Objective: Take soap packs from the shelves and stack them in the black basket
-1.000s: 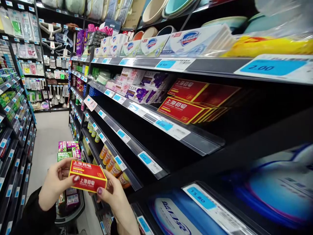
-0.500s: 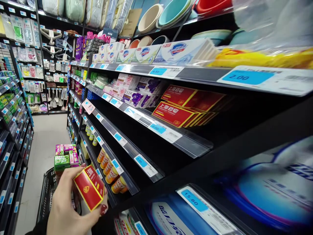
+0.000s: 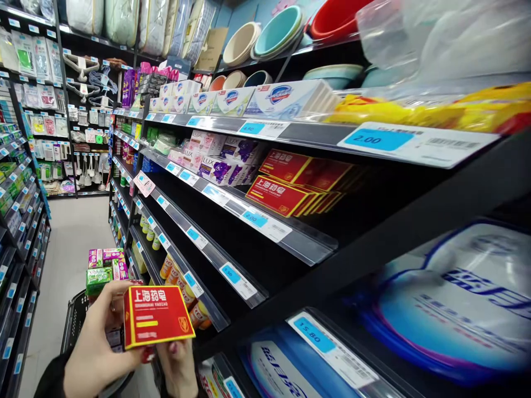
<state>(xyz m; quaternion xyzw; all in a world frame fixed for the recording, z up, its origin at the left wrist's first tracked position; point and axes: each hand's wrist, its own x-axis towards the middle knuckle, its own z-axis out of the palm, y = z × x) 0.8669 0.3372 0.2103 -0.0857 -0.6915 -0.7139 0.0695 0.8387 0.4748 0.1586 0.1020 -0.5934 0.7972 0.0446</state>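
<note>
A red soap box (image 3: 160, 315) with yellow edges and white Chinese lettering is held at the lower left, its printed front turned toward me. My left hand (image 3: 99, 340) grips it from the left, thumb beneath and fingers behind. From below, my right hand (image 3: 180, 367) has its fingertips against the box's lower right; the box hides part of those fingers. Matching red soap boxes (image 3: 282, 193) stand stacked on the shelf to the right. Behind my left hand is a black basket (image 3: 74, 320), with green and pink packages (image 3: 99, 279) piled in it.
Shelves with price tags run along my right, carrying white soap boxes (image 3: 274, 102), Lux soaps (image 3: 213, 168) and orange-labelled containers (image 3: 168, 267). Large blue-and-white packs (image 3: 452, 309) sit low at right. Plastic basins (image 3: 277, 33) are above. An aisle floor (image 3: 68, 232) lies at left, beside another shelf.
The soap box has been turned so its lettered face shows, and it sits slightly more to the right. My right hand has come into view under it. The camera view has shifted a little.
</note>
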